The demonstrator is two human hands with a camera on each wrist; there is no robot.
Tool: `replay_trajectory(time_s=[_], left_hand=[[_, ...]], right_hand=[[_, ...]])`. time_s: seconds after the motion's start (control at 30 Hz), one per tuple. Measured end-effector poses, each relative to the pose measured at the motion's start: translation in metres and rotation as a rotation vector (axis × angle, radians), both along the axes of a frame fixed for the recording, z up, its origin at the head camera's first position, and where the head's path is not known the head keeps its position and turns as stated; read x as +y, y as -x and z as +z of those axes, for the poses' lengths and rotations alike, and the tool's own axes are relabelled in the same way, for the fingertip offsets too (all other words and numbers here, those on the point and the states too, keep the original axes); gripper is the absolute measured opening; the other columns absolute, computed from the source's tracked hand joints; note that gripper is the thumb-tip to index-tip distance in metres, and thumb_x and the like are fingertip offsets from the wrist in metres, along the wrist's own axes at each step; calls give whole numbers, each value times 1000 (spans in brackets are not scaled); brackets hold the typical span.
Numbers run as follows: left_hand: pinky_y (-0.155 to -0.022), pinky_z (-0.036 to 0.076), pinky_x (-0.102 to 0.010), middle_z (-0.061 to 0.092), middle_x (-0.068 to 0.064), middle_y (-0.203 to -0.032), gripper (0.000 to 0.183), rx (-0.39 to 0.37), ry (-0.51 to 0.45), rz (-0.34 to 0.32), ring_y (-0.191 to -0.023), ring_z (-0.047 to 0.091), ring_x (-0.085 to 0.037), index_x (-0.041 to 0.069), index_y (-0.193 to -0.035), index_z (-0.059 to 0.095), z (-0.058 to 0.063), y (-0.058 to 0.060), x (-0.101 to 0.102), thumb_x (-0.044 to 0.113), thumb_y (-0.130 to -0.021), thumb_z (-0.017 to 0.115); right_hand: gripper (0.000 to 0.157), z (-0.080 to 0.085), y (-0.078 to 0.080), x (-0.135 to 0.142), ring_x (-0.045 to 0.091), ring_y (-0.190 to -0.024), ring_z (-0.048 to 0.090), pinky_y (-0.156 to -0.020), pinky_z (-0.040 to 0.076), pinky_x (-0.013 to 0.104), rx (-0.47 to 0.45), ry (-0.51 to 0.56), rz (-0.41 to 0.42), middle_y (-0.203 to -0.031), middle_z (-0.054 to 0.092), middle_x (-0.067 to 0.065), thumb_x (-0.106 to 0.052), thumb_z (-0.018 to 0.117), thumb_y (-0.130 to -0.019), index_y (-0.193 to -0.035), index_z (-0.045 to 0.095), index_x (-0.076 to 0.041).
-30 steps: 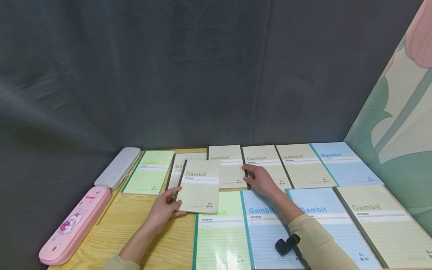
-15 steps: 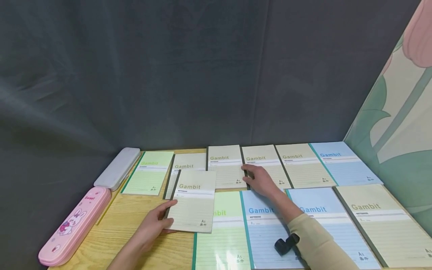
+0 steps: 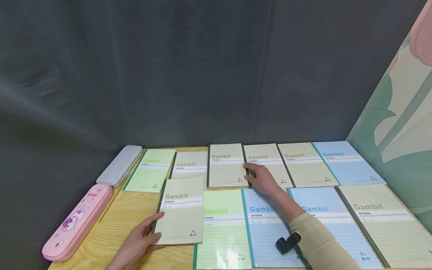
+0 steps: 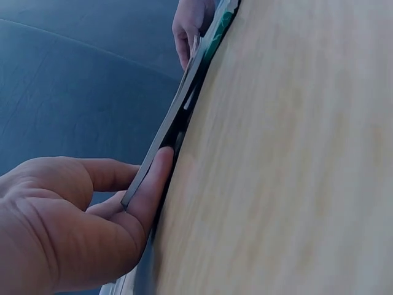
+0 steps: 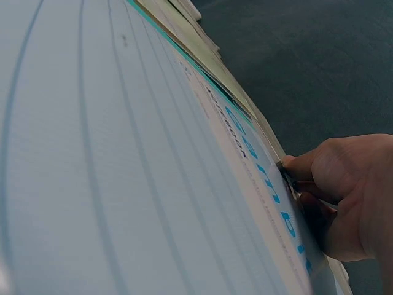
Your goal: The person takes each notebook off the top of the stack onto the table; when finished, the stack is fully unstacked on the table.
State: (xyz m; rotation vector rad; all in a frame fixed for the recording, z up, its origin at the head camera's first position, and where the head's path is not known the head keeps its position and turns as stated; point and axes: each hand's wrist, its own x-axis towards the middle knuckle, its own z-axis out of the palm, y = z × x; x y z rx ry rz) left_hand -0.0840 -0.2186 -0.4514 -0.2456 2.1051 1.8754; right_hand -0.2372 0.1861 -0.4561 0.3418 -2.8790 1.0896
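My left hand [image 3: 136,238] grips a beige Gambit notebook [image 3: 183,215] by its dark spine. In the left wrist view the thumb and fingers pinch this notebook's edge [image 4: 150,163], close over the wooden table. It overlaps a large green notebook [image 3: 224,228] and a beige notebook [image 3: 190,165] behind. My right hand [image 3: 263,180] rests in the back row, fingertips at the dark spine between two beige notebooks, the left one [image 3: 226,170] and the right one [image 3: 263,152]. I cannot tell whether those fingers pinch the spine.
The back row ends with a beige notebook [image 3: 302,157] and a blue one [image 3: 349,161]. Two large blue notebooks [image 3: 270,236] and a beige one [image 3: 381,221] fill the front right. A green notebook [image 3: 148,170], a pink pencil case [image 3: 77,225] and a pale case [image 3: 119,165] lie left.
My left hand has drawn the beige notebook left and toward me, uncovering more of the green notebook and of the beige one behind. My right hand stays in place.
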Motion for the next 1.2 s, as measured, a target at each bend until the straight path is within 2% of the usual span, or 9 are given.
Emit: replay_trajectory(time_s=[0.2,0.37,0.53,0.6,0.7,0.83,1.03,1.2], left_hand=[[-83,59,-46,26,-36,-155,65,-47,25,-33,-112,60,-28,-2,-156,33,1,-11,-16,-7,-96,57],[-83,59,-47,23,-39,-154,70,-71,40,-58,-111,60,-27,-2,-156,32,-1,-19,-29,-4,-95,64],[-87,57,-51,19,-40,-153,74,-99,-47,-127,-112,60,-27,-4,-157,26,-4,-24,-44,0,-95,66],[-88,57,-52,24,-40,-149,75,-111,-86,-158,-111,61,-28,-5,-157,23,-4,-26,-50,1,-96,66],[-87,57,-52,42,-31,-141,74,-127,-109,-191,-107,63,-29,-6,-156,25,-5,-29,-55,1,-95,66],[-86,58,-50,53,-19,-132,72,-133,-92,-213,-106,63,-29,-6,-154,29,-4,-30,-56,1,-94,68],[-84,59,-49,48,-27,-137,70,-109,-16,-204,-103,62,-28,-5,-153,34,-1,-29,-48,3,-93,69],[-81,60,-49,54,-23,-131,69,-93,17,-186,-100,64,-28,-8,-151,35,2,-29,-43,1,-92,69]], right_hand=[[47,0,0,0,39,-129,54,-106,45,51,1,10,3,-146,53,18,-10,68,-97,-142,56,-1],[47,1,0,0,39,-129,54,-106,45,51,6,13,6,-146,54,18,-10,68,-97,-142,56,-2],[47,1,1,-1,39,-128,55,-105,46,51,9,12,6,-145,55,18,-10,68,-97,-142,57,-2],[47,1,1,-1,39,-128,55,-105,46,51,9,14,8,-144,55,19,-10,68,-97,-142,57,-2],[47,1,1,-1,39,-128,55,-105,45,51,8,10,14,-144,55,19,-10,68,-97,-142,57,-2],[48,3,0,0,39,-127,56,-104,46,52,-3,-2,3,-144,55,19,-11,68,-97,-143,56,-3],[48,5,0,2,39,-127,56,-104,46,52,-32,-10,-19,-144,55,19,-13,68,-97,-143,56,-4],[48,5,-1,2,39,-131,53,-106,44,53,-37,1,-7,-145,54,19,-12,67,-97,-143,56,-4]])
